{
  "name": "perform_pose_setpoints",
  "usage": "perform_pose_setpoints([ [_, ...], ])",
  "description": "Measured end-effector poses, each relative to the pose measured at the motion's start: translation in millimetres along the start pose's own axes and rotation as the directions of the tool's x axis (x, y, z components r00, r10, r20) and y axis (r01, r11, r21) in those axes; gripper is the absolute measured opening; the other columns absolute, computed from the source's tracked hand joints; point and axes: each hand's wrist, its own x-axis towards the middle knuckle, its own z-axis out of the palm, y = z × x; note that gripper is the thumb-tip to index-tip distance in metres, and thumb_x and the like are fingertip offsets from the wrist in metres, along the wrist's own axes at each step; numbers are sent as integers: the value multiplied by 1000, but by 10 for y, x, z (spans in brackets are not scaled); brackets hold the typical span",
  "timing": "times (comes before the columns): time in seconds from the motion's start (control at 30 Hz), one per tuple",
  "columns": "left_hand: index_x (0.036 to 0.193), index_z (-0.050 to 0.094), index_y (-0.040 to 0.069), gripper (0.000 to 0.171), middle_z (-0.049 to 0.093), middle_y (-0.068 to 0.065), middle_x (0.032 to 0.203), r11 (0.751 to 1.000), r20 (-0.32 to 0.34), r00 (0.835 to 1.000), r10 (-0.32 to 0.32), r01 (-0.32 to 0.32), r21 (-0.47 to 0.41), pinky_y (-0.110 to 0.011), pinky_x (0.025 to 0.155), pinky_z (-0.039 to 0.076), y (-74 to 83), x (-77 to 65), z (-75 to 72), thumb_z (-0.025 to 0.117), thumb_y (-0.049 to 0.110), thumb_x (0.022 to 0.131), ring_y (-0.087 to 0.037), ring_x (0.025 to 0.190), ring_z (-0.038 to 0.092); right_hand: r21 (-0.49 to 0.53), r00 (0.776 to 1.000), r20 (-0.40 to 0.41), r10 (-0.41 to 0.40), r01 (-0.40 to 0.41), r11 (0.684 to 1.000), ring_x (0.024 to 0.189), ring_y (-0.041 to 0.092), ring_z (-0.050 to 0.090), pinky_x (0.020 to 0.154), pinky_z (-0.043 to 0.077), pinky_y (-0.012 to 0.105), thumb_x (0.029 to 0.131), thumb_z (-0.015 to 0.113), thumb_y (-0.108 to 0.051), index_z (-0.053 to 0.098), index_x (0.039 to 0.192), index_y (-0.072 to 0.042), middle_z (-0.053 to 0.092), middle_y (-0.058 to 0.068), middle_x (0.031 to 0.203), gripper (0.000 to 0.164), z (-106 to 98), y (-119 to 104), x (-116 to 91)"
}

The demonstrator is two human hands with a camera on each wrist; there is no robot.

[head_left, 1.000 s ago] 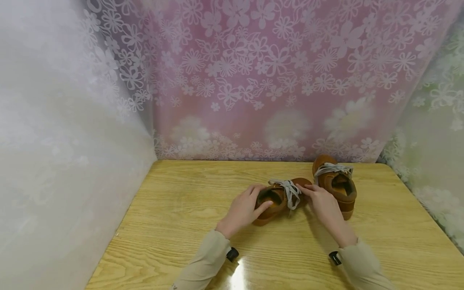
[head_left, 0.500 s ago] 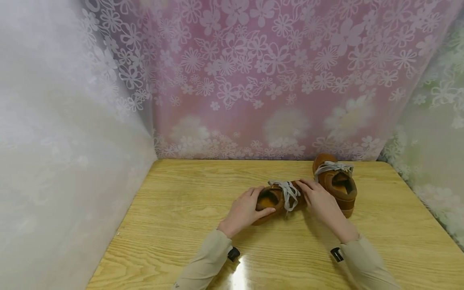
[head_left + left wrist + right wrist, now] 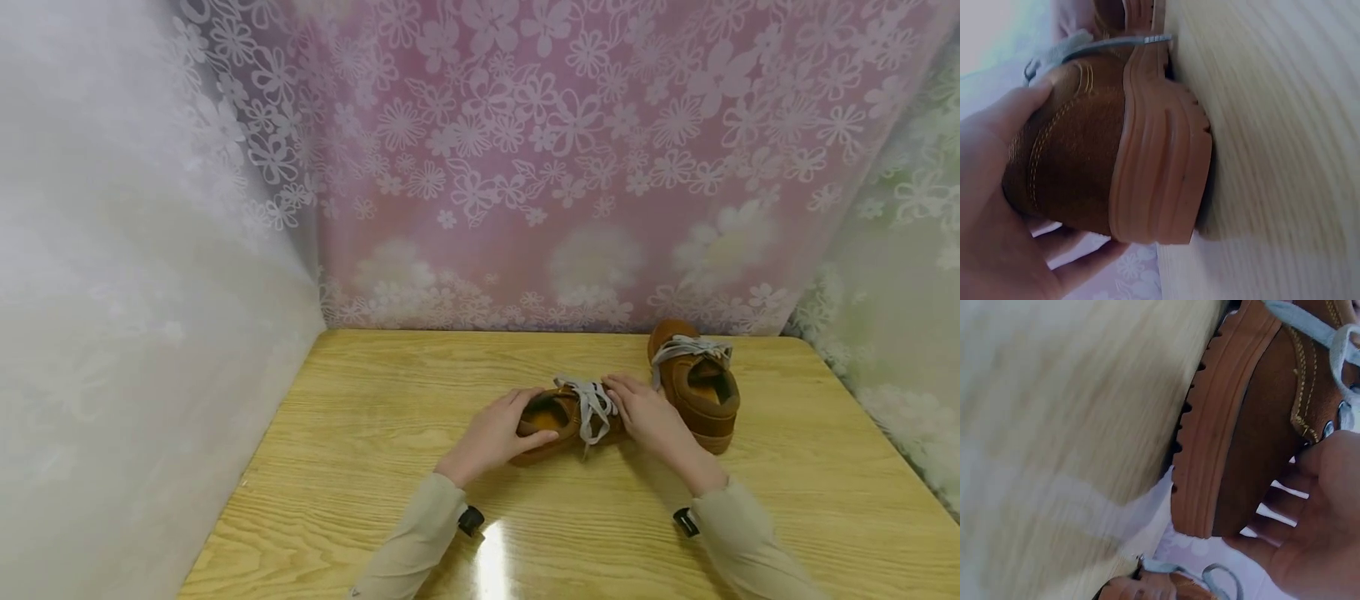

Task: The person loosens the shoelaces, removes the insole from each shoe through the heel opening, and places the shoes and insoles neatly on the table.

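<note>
Suede-like shoe (image 3: 572, 423) clasped at heel and toe on a wood-grain tabletop (image 3: 375, 433)

The shoe is made of brown, softly napped material, with yellow stitching run in double rows along its panels. It is placed upright, right of centre on the tabletop, with its toe pointed to the right. A thick, ridged sole (image 3: 1163, 162) of pinkish tan is notched along its lower edge, and flat grey laces (image 3: 596, 410) are looped in a loose bow. The heel is wrapped by the left hand (image 3: 491, 435), thumb laid along the near side and fingers around the far side; the toe is clasped by the right hand (image 3: 652, 421). The grip of each is thus clamped on the shoe.

Within the collar, an orange-yellow insole (image 3: 546, 417) is seen. A similar lining is contained in the second shoe (image 3: 681, 379), which is stood just beyond the right hand, its toe turned toward a pink, flower-printed cloth (image 3: 540, 150).

In the head view, the toe tip is covered by the right hand, and beige sleeves (image 3: 416, 533) are cut off by the lower edge. The left wrist view is hazy; whether the sole is rested along its whole length cannot be told.
</note>
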Motion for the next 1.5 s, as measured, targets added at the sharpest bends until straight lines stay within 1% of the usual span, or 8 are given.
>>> perform_pose_setpoints([
  [0.17, 157, 37, 28, 74, 46, -1, 155, 997, 30, 998, 52, -50, -66, -50, 107, 46, -100, -23, -54, 59, 62, 96, -27, 136, 52, -21, 994, -106, 10, -13, 1000, 120, 45, 59, 96, 50, 58, 106, 53, -12, 63, 132, 6, 61, 27, 132, 33, 46, -129, -101],
  [0.37, 156, 40, 26, 72, 44, 0, 156, 990, 39, 998, 51, -45, -133, -49, 110, 43, -152, -54, -78, 58, 62, 96, -25, 139, 48, -49, 973, -230, -13, 1, 999, 111, 46, 62, 96, 50, 57, 102, 58, -7, 66, 123, 9, 66, 28, 121, 28, 143, -246, -145],
  [0.57, 154, 43, 23, 55, 47, -2, 154, 982, 23, 999, 46, -41, -183, -49, 108, 45, -168, -86, -99, 55, 43, 105, -26, 137, 51, -121, 948, -315, -50, 12, 993, 101, 46, 65, 86, 54, 56, 96, 66, -5, 69, 116, 9, 69, 25, 110, 24, 175, -346, -197],
  [0.77, 152, 47, 21, 47, 51, 1, 150, 976, 10, 999, 45, -42, -212, -46, 105, 48, -241, -121, -106, 56, 26, 106, -23, 132, 55, -129, 957, -291, -10, -29, 991, 98, 46, 65, 84, 54, 57, 98, 65, -8, 70, 117, 6, 69, 24, 109, 25, 158, -491, -262],
  [1.0, 149, 50, 28, 47, 51, 4, 150, 970, -4, 1000, 25, -25, -244, -47, 101, 49, -336, -167, -149, 55, 19, 103, -22, 134, 53, -113, 976, -203, 85, -110, 988, 106, 45, 60, 78, 51, 62, 104, 57, -15, 68, 127, -1, 68, 20, 118, 29, 126, -660, -299],
  [1.2, 149, 51, 21, 47, 51, 4, 151, 964, -6, 1000, 29, -29, -263, -48, 104, 47, -400, -199, -175, 54, 15, 102, -23, 137, 50, -129, 978, -191, 85, -111, 985, 104, 44, 61, 78, 51, 60, 104, 58, -18, 69, 128, -4, 69, 17, 118, 30, 110, -732, -316],
  [1.4, 148, 52, 20, 46, 51, 5, 150, 963, -16, 999, 36, -39, -265, -48, 104, 47, -419, -207, -174, 54, 15, 103, -21, 136, 50, -17, 974, -206, 96, -101, 995, 119, 45, 57, 97, 47, 59, 105, 57, -18, 62, 136, 0, 64, 22, 129, 36, 87, -707, -258],
  [1.5, 148, 53, 21, 46, 52, 5, 149, 964, -24, 999, 35, -41, -263, -47, 102, 48, -429, -217, -176, 54, 14, 102, -22, 135, 52, 38, 985, -161, 69, -64, 997, 132, 45, 49, 111, 39, 56, 108, 51, -22, 53, 145, 0, 56, 24, 142, 43, 99, -698, -220],
])
